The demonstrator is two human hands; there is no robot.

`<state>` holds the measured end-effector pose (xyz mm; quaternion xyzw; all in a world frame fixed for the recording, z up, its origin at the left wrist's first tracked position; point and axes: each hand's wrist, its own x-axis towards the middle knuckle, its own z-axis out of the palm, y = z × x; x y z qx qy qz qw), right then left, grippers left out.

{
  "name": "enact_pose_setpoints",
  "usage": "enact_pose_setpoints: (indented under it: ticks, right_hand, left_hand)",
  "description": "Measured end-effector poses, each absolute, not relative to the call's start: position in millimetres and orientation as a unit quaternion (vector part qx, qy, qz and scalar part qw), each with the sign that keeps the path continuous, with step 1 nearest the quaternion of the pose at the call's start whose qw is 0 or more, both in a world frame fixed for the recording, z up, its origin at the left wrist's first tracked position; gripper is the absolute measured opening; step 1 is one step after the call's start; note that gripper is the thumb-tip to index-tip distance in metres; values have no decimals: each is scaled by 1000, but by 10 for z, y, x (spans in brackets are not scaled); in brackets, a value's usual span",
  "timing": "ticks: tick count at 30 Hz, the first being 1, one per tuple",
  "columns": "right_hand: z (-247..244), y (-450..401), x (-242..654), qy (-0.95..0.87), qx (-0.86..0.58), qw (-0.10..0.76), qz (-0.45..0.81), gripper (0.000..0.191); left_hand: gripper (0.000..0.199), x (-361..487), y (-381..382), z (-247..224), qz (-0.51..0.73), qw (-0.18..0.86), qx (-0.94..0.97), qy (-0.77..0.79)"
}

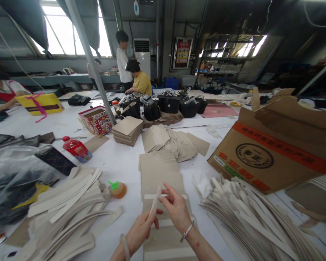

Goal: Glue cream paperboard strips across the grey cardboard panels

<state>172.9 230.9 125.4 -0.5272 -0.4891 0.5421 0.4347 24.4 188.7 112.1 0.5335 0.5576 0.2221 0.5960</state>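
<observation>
Between thumb and fingers, my left hand (142, 226) grips a small stack of pale strips (155, 201), held upright at a tilt. My right hand (175, 206) is beside the stack's upper end, its thumb and index finger apart and its fingertips close to the strips; whether they touch is unclear. Below both hands, overlapping beige boards (161, 181) run in a row toward me, with white bands across them. Long pale strips lie in a loose pile (73, 214) on the left and another pile (250, 217) on the right.
A glue bottle with a green cap (118, 189) stands left of the boards, with a red bottle (77, 148) behind it. A large cardboard box (260, 156) is at right. Board stacks (127, 130) and black bags (170, 103) lie ahead; people work farther back.
</observation>
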Motion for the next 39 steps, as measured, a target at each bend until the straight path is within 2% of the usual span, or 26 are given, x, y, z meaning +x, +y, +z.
enact_pose_setpoints:
  ticks: [6, 13, 17, 21, 26, 32, 39]
  right_hand:
    - [1350, 2202, 1645, -397, -495, 455, 625, 33]
    - [1267, 2085, 1572, -404, -525, 464, 588, 22]
    - [1239, 1974, 1497, -391, -487, 426, 655, 28]
    - [1281, 2004, 1522, -410, -508, 443, 615, 22]
    - [1427, 2010, 1499, -413, -522, 407, 626, 20]
    - [1543, 1932, 1414, -352, -539, 435, 629, 22]
    - [1445, 1875, 1345, -334, -574, 441, 604, 26]
  left_hand:
    - [61, 324, 1828, 1231, 225, 578, 549, 561]
    - [52, 337, 1685, 1188, 288, 592, 488, 574]
    - [51, 363, 1590, 1232, 303, 591, 476, 577]
    - [48, 364, 1537, 1311, 305, 559, 493, 592]
    - [51, 412, 1528, 1399, 331, 531, 518, 583]
    - [53, 439, 1500, 1410, 324, 516, 509, 608]
    - [53, 453, 1452, 1354, 291, 489, 511, 644]
